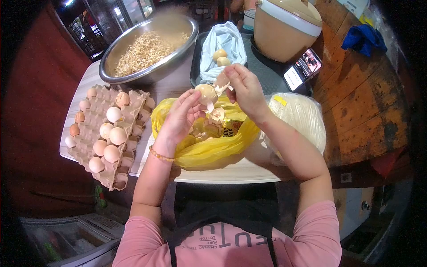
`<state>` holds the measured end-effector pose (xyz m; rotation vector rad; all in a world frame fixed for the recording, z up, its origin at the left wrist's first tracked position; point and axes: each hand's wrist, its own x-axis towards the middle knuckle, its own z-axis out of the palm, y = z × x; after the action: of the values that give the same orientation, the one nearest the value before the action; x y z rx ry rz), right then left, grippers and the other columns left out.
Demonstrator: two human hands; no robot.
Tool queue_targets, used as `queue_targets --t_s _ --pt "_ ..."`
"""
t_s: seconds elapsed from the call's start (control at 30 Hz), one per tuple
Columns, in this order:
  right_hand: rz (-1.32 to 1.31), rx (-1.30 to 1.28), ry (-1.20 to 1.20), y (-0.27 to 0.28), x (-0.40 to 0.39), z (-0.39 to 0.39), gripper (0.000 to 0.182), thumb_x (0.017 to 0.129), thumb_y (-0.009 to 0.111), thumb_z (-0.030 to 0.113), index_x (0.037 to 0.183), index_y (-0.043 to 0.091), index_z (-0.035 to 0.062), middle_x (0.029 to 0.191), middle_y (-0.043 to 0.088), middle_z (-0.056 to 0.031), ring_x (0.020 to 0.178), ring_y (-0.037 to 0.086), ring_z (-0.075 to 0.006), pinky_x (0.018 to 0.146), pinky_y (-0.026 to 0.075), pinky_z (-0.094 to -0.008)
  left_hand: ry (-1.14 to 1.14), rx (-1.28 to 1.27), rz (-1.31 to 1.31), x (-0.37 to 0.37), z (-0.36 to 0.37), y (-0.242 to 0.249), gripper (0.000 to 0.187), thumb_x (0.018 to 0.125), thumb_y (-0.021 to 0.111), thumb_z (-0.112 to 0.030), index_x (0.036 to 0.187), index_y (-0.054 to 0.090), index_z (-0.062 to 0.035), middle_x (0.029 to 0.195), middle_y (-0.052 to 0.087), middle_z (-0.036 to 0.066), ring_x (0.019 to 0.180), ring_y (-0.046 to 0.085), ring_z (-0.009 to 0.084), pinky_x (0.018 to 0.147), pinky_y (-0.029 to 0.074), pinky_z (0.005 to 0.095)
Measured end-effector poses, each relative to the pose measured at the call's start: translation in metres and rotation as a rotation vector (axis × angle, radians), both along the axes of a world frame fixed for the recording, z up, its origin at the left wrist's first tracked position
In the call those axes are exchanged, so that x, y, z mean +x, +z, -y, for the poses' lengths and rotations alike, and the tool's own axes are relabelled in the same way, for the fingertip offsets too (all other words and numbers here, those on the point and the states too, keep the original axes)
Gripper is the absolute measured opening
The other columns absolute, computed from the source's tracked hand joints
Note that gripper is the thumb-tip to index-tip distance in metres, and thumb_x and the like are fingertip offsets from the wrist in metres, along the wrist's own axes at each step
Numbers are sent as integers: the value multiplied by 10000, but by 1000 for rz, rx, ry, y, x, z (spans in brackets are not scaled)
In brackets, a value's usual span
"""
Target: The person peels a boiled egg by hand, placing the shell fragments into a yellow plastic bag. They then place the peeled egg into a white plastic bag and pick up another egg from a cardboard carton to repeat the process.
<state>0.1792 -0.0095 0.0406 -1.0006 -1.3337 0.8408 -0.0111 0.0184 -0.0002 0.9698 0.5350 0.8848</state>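
Observation:
My left hand (184, 109) holds a partly peeled egg (207, 94) between thumb and fingers. Opposite it, my right hand (243, 86) pinches a piece of eggshell (221, 82), with white shreds hanging from it beside the egg. Both hands are above an open yellow plastic bag (213, 153), which has broken shells (216, 116) inside. Behind the hands, a light plastic bag (224, 38) on a dark tray holds peeled eggs (221, 57). At the left, a cardboard egg tray (95, 129) carries several whole eggs, white and brown.
A large steel bowl (192, 38) of shredded pale food stands at the back left. A lidded beige bucket (280, 35) and a propped phone (303, 71) occupy the dark tray (267, 73). A wrapped pale bundle (297, 124) lies by my right forearm. A blue cloth (364, 40) is farther right.

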Motion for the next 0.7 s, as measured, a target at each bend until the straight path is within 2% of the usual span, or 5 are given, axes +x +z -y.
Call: queue_targets --t_s 0.07,0.23,0.37,0.53,0.7 --pt "37 11 -15 3 0 1 293 998 488 266 910 584 4 644 570 -40 489 516 -69 441 403 -257 21 14 -7 0 1 3 333 998 486 -293 1195 539 -29 1049 664 68 889 654 125 684 517 226" --pt "115 57 4 2 -7 7 271 994 498 247 909 587 5 641 575 -38 487 520 -74 442 401 -246 -44 13 -19 0 3 6 272 935 609 -214 1140 535 -53 1002 655 45 848 651 108 686 513 241" --pt "41 54 20 2 -7 7 274 994 499 244 912 590 -1 659 585 -35 483 517 -71 439 399 -236 -25 47 -78 -1 4 6 293 961 559 -229 1193 529 -53 1012 653 34 811 630 83 676 506 218" --pt "-29 -9 59 7 0 5 260 999 497 252 916 580 20 693 565 -6 491 491 -55 439 373 -201 17 62 -32 -3 3 9 288 909 629 -162 1159 578 -29 1023 655 36 842 615 75 685 480 217" --pt "-94 -36 96 9 3 2 252 1004 494 265 901 562 45 708 542 11 505 476 -47 447 350 -175 38 104 -28 -4 5 16 299 914 611 -148 1186 585 -25 1071 653 42 902 612 81 718 490 223"
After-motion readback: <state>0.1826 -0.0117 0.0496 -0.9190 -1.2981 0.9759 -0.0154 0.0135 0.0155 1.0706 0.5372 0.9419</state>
